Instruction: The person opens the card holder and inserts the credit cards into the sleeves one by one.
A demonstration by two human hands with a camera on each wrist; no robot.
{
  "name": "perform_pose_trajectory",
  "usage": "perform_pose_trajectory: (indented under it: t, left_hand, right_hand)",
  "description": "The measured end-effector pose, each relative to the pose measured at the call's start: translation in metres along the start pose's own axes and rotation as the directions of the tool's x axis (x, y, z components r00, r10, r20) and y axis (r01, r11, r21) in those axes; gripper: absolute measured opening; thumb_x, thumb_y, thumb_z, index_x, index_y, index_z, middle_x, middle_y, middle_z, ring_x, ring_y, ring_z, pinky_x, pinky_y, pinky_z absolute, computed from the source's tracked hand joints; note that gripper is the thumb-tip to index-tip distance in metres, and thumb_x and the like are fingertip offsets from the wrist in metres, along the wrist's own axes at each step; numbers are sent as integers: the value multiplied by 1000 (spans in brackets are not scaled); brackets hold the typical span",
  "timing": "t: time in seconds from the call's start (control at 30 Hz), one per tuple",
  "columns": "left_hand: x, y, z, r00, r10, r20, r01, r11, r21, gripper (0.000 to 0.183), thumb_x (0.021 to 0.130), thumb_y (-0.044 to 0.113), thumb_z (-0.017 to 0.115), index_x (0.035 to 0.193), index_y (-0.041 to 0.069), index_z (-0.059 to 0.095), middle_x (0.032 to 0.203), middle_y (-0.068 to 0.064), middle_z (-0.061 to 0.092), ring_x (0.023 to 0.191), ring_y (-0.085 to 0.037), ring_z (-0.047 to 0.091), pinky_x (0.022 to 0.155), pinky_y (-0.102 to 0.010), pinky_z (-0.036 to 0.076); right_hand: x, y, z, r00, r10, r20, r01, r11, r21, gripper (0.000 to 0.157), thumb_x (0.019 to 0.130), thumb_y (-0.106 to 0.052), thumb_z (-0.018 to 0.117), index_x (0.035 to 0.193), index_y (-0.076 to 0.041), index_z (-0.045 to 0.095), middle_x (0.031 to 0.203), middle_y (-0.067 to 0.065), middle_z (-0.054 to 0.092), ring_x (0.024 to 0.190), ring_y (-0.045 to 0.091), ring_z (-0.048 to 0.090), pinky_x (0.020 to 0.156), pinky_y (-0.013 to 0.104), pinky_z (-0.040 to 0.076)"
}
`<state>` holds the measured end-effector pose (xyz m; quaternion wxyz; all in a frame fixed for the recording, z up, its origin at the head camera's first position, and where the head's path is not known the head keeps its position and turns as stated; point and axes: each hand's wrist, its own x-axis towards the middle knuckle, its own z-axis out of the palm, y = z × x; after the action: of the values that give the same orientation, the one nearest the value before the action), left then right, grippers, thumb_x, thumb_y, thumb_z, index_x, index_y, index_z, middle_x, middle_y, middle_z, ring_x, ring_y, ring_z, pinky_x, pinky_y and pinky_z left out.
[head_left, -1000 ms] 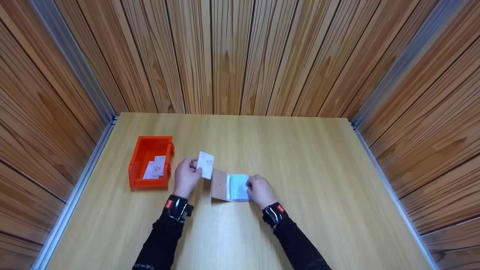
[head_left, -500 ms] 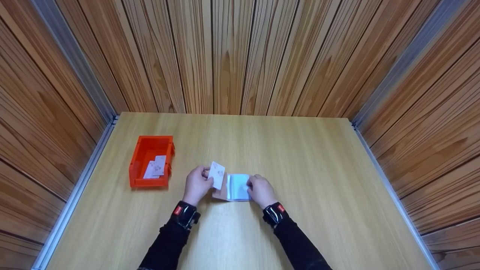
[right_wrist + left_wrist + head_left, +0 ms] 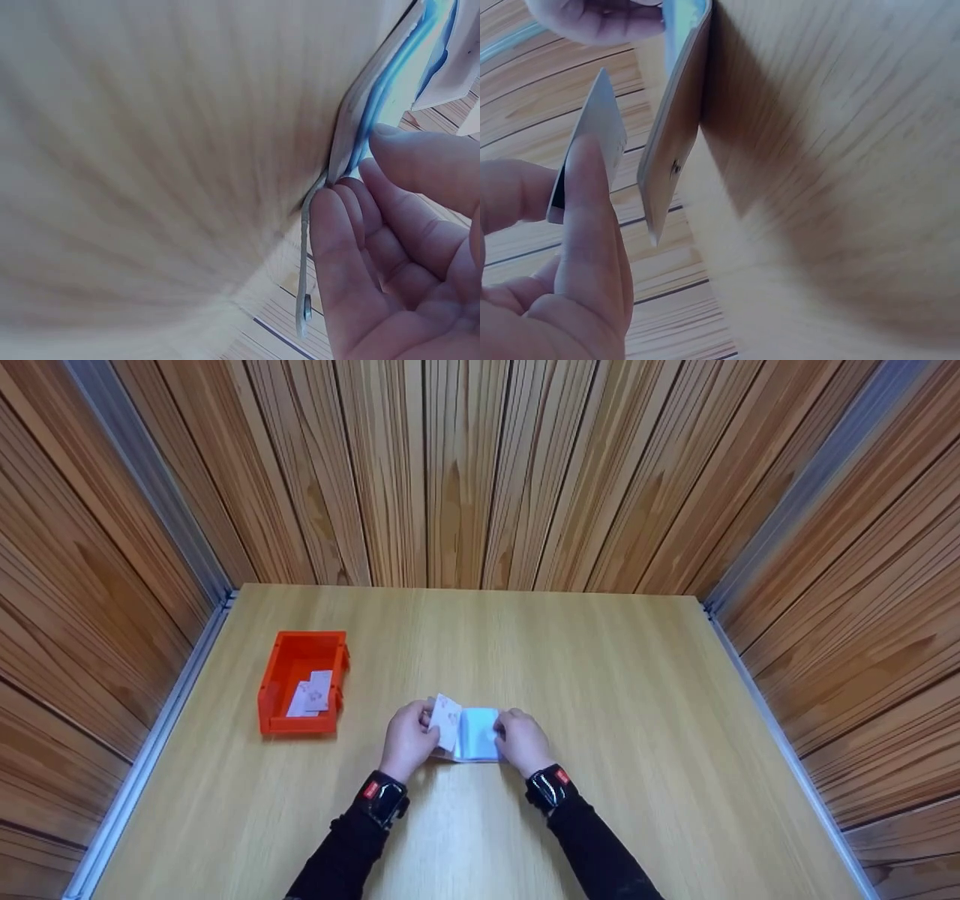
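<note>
My left hand (image 3: 407, 742) pinches a white card (image 3: 445, 721) with faint printed marks, thumb on one face and fingers behind. The card is held tilted over the left flap of an open card holder (image 3: 480, 735) with a brown cover and bluish clear sleeves. In the left wrist view the cover (image 3: 667, 157) stands raised off the table, a small gap from the card. At the holder's right edge, my right hand (image 3: 523, 742) grips it, the thumb against the sleeves (image 3: 405, 67). A strap with a snap button (image 3: 304, 262) sticks out beside those fingers.
An orange bin (image 3: 298, 727) stands on the left of the wooden table (image 3: 600, 675), with white cards (image 3: 319, 690) lying in it. Wood-plank walls (image 3: 465, 472) with metal corner posts enclose the table at the back and sides.
My left hand has moved right and toward me with the card, from beside the holder to over its left flap. The right hand stays at the holder's right edge.
</note>
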<state>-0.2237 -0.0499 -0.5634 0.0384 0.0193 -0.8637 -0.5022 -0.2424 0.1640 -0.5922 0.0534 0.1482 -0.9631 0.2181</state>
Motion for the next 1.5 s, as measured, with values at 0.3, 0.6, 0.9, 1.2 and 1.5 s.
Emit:
perform_pose_trajectory:
  t: [0.3, 0.6, 0.9, 1.2, 1.5]
  left_hand:
    - [-1, -6, 10, 998, 61, -22, -60, 997, 45, 30, 73, -11, 69, 103, -5, 66, 79, -5, 56, 74, -20, 52, 68, -34, 45]
    - [-3, -12, 16, 995, 91, -29, -89, 993, 82, 25, 73, -9, 69, 96, -4, 66, 77, -5, 54, 73, -20, 51, 66, -35, 43]
    - [-3, -12, 19, 999, 53, -9, -53, 995, 83, 26, 74, -10, 69, 99, -5, 66, 78, -5, 54, 73, -20, 51, 67, -35, 44]
    - [-3, -14, 24, 999, 35, 0, -34, 995, 89, 29, 74, -9, 69, 102, -4, 65, 79, -4, 52, 74, -19, 49, 65, -33, 43]
    - [-3, -13, 29, 1000, 15, -12, -14, 998, 63, 28, 74, -9, 69, 102, -5, 65, 80, -7, 54, 74, -20, 51, 66, -33, 43]
  right_hand:
    - [1, -1, -1, 1000, 7, 7, -7, 1000, -8, 13, 79, -4, 76, 89, -4, 68, 86, 6, 60, 80, 25, 59, 74, 40, 51]
    - [-1, -1, 0, 999, -28, -24, 28, 999, -17, 13, 78, -3, 76, 86, -3, 67, 84, 7, 60, 78, 27, 60, 72, 41, 50]
    - [0, -2, 0, 1000, -7, -16, 7, 1000, -15, 13, 78, -3, 77, 88, -3, 68, 86, 7, 60, 79, 27, 60, 73, 42, 51]
    - [0, -2, 0, 1000, 6, 0, -6, 1000, -13, 14, 79, -4, 77, 89, -3, 68, 86, 7, 60, 79, 26, 60, 73, 41, 51]
    - [0, -2, 1, 1000, 13, 2, -13, 1000, 7, 13, 79, -4, 77, 89, -4, 68, 87, 7, 61, 80, 25, 60, 74, 41, 51]
